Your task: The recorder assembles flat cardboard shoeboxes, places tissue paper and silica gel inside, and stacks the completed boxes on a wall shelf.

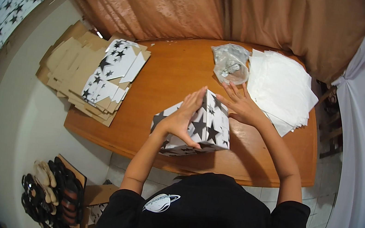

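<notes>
A white box with black stars (211, 126) stands at a slant near the front middle of the wooden table. My left hand (182, 117) lies across it, fingers stretched together toward the far edge and thumb spread to the near edge, holding it. At the box's far right corner, my right hand (241, 107) is open with its fingers spread. Its thumb side is close to the box; whether it touches cannot be made out. Just beyond the right fingertips lies a clear plastic bag (231, 65) with small shiny pieces inside.
Flattened brown cardboard pieces (70, 63) and star-printed sheets (114, 64) are stacked at the table's left end. A pile of white sheets (279, 88) covers the right end. Brown curtains (197, 9) hang behind the table (161, 64). Sandals (50, 189) stand at lower left.
</notes>
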The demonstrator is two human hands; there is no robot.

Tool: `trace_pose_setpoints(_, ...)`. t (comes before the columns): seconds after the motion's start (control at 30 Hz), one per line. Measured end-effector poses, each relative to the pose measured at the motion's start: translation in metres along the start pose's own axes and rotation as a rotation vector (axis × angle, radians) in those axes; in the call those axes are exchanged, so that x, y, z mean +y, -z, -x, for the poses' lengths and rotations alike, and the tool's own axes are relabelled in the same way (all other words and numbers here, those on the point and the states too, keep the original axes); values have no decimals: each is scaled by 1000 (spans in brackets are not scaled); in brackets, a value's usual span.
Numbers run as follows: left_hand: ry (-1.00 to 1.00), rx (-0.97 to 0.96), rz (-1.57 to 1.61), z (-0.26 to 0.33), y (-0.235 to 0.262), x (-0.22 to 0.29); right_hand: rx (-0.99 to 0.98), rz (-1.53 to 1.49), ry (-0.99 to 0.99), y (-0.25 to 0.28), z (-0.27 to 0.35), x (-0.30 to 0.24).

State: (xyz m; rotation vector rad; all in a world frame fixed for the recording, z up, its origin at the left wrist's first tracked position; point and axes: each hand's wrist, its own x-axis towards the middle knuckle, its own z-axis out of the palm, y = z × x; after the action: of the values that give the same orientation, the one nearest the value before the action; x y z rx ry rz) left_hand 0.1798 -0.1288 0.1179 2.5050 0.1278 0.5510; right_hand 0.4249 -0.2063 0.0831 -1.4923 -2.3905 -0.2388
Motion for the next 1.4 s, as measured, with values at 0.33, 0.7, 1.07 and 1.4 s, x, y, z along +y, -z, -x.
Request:
trace_pose_setpoints(0.33, -11, 147, 43, 97, 41, 39, -175, 31, 497, 50, -106, -73)
trace_pose_setpoints(0.7, 282, 129, -126, 268, 134, 139, 23, -75, 988, 42, -196, -238)
trace_pose_setpoints(1.07, 820, 499, -975, 447, 217, 314, 833, -289, 981, 55, -278, -430)
trace_pose_setpoints(1.4, 655, 1068, -1433, 530, 228, 392, 1269, -488, 1035, 92, -332, -595)
